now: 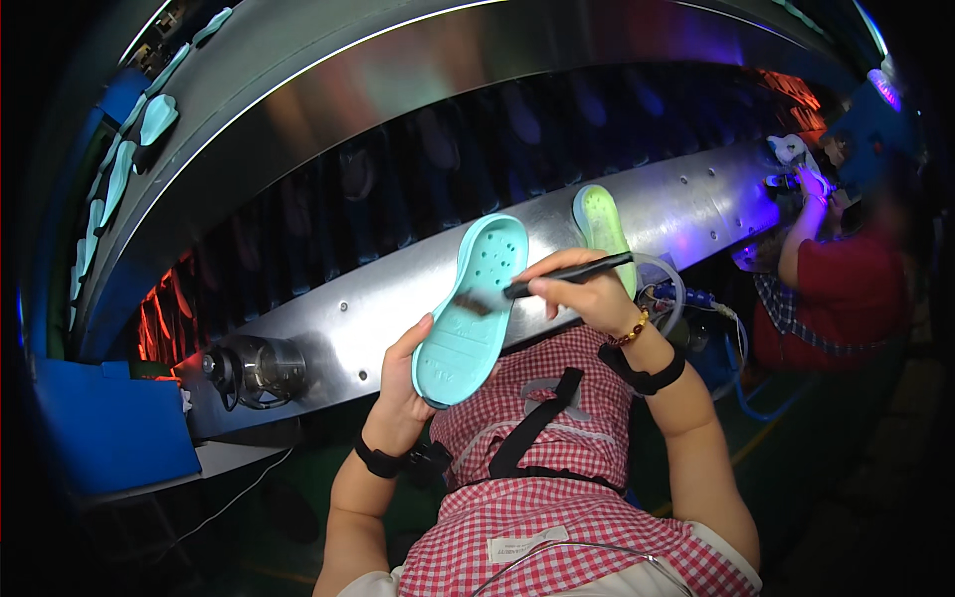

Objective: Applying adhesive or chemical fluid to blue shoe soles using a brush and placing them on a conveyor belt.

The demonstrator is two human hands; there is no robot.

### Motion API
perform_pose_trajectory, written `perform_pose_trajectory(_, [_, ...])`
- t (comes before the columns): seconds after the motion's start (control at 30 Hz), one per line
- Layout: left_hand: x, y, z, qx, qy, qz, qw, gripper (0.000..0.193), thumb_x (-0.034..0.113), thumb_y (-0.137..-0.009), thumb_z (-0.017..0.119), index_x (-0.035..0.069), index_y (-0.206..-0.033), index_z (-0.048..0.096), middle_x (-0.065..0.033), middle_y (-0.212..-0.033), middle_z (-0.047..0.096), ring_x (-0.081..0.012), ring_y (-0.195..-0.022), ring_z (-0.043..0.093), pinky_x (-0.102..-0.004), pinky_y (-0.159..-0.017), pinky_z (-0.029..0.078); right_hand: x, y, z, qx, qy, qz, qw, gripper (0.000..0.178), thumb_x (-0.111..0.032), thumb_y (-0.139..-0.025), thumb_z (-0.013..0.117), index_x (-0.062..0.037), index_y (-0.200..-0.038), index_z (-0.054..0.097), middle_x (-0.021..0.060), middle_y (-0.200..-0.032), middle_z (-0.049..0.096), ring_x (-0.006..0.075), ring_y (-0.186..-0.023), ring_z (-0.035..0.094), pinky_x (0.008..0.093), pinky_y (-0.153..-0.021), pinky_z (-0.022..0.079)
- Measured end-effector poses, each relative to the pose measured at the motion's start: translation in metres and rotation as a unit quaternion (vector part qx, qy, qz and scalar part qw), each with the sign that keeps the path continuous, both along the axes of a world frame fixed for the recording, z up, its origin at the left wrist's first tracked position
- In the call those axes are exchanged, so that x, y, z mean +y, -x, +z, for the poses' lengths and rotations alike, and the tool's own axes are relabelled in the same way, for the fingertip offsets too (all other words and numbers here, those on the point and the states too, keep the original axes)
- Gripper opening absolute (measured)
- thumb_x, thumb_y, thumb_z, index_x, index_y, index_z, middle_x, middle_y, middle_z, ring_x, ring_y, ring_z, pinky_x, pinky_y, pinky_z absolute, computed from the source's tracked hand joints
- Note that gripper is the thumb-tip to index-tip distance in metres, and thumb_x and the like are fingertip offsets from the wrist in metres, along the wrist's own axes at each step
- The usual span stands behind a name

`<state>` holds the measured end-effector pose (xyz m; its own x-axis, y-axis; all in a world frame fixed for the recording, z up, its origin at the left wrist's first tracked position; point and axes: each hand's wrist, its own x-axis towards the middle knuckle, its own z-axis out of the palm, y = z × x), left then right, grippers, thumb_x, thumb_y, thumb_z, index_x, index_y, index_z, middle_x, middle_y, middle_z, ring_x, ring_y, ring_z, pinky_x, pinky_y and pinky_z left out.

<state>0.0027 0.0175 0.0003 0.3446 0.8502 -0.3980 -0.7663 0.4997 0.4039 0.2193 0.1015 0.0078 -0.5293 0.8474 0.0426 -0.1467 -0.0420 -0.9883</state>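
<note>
My left hand (400, 386) grips a turquoise shoe sole (460, 350) by its near, left edge and tilts its inner face up. Holes and recesses dot the sole's far part, and moulded lines run across its near part. In my right hand (597, 298) is a brush (572, 275) with a thick black handle, its bristles blurred at the middle of the sole. Just beyond that hand, a pale green sole (601, 219) lies on the metal ledge (333, 343), partly hidden by the brush and my fingers.
A clear pot with a black handle (261, 370) stands at the ledge's left end, near a blue box (114, 428). Behind the ledge, a dark machine opening glows red at both ends. Several turquoise soles (117, 184) line the far left. A co-worker in red (846, 284) works at right, near hoses.
</note>
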Motion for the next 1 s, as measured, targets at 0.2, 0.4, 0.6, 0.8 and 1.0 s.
perform_pose_trajectory(0.2, [-0.005,0.002,-0.001,0.007,0.016,0.031,0.999,0.048,0.027,-0.087,0.041,-0.003,-0.125,0.033,-0.0215,-0.114,0.05,-0.034,-0.097,0.056,-0.0505,-0.079,0.048,-0.035,0.032,-0.012,-0.097,-0.193,-0.181,0.959,0.018,-0.004,-0.079,0.057,0.0011,-0.096,0.061,0.009,-0.084,0.064,0.0169,-0.078,0.06,0.0262,-0.073,0.047])
perform_pose_trajectory(0.4, [-0.024,0.035,0.073,0.128,-0.166,0.057,0.976,0.056,0.031,-0.085,0.04,-0.004,-0.128,0.03,-0.022,-0.117,0.048,-0.0325,-0.1,0.054,-0.0432,-0.086,0.045,-0.056,-0.016,0.029,0.254,0.03,-0.046,0.966,0.022,-0.007,-0.083,0.048,0.0053,-0.1,0.054,0.0251,-0.098,0.059,0.0083,-0.043,0.047,0.0182,-0.042,0.041])
perform_pose_trajectory(0.6, [0.043,0.073,0.208,0.173,-0.408,0.12,0.888,0.056,0.035,-0.09,0.022,-0.009,-0.122,0.034,-0.0297,-0.104,0.052,-0.0419,-0.088,0.056,-0.0468,-0.076,0.047,-0.072,-0.021,0.033,0.163,0.129,-0.115,0.971,0.018,-0.003,-0.083,0.048,0.0052,-0.097,0.055,0.0225,-0.098,0.059,0.0096,-0.047,0.047,0.0187,-0.044,0.04])
perform_pose_trajectory(0.8, [0.133,0.109,0.251,-0.109,-0.246,0.365,0.891,0.071,0.048,-0.086,0.027,0.002,-0.136,0.005,-0.0168,-0.141,0.013,-0.0333,-0.131,0.012,-0.0536,-0.104,0.012,-0.078,-0.019,0.038,0.163,0.182,-0.111,0.963,0.02,-0.007,-0.083,0.052,0.0029,-0.1,0.058,0.0062,-0.077,0.061,0.0056,-0.049,0.048,0.0161,-0.045,0.039])
perform_pose_trajectory(1.0, [0.154,0.059,0.269,0.017,-0.253,0.398,0.881,0.08,0.048,-0.084,0.036,0.001,-0.135,-0.004,-0.017,-0.142,0.008,-0.0301,-0.132,0.012,-0.0442,-0.106,0.012,-0.053,-0.072,0.029,0.166,0.202,-0.121,0.958,0.02,-0.007,-0.082,0.053,0.0025,-0.1,0.059,0.0083,-0.085,0.062,0.0061,-0.05,0.049,0.0158,-0.045,0.039])
